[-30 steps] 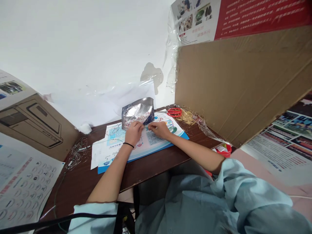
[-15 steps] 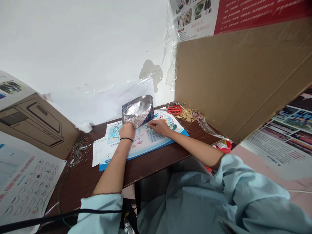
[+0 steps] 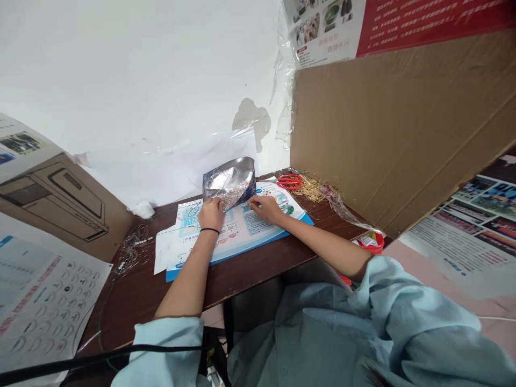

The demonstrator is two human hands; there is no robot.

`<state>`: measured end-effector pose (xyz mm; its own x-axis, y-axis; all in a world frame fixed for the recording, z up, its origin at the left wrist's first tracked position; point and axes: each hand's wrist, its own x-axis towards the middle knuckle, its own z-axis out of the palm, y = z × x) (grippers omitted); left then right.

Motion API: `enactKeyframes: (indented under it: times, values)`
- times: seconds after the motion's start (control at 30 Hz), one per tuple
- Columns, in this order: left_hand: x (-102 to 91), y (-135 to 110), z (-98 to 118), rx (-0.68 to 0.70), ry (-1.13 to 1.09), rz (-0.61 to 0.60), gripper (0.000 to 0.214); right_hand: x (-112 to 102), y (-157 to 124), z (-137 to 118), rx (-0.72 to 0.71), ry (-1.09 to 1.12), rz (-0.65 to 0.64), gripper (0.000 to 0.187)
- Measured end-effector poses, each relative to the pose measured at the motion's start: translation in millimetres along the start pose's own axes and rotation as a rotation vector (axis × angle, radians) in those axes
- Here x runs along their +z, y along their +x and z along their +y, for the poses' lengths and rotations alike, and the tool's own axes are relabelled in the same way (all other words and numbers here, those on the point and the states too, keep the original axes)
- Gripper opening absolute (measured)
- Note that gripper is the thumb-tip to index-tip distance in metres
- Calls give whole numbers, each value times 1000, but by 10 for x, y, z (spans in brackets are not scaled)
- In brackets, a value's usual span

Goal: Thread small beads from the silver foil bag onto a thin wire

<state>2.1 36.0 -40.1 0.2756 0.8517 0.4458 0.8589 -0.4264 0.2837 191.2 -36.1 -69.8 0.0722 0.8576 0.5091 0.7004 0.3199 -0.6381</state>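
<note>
A crumpled silver foil bag (image 3: 229,181) stands open at the back of a dark wooden table (image 3: 250,269), with small pale beads spilling at its mouth. My left hand (image 3: 210,213) rests at the bag's lower left corner, fingers curled against the foil. My right hand (image 3: 264,207) lies to the right of the bag's mouth on a printed blue-and-white sheet (image 3: 237,231), fingertips pinched together on something too small to make out.
Red scissors (image 3: 288,181) and a heap of thin gold pins (image 3: 310,189) lie at the back right. A tangle of thin wire (image 3: 131,250) sits at the left. Cardboard panels (image 3: 382,129) wall the right side, a printed box (image 3: 56,199) the left. A red container (image 3: 371,243) sits below the table's right edge.
My left hand has slid left from beside my right hand to the foil bag's left corner. My right hand has stayed near the bag's mouth.
</note>
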Motion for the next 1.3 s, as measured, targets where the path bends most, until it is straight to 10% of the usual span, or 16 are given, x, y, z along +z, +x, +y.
enactKeyframes:
  times: [0.3,0.47,0.7,1.3]
  values:
    - [29,41,-50,-81,-201,43,21,17,3,40,-36,27,-11,15]
    - [43,20,71,-355,-768,143,13,15,-3,29,-27,19,23,13]
    - [84,-171,392,-577,-1546,-295,18,-18,-19,-45,16,67,48,9]
    - [87,-199,428,-603,-1667,-477,8,-59,-51,-198,-62,36,171,8]
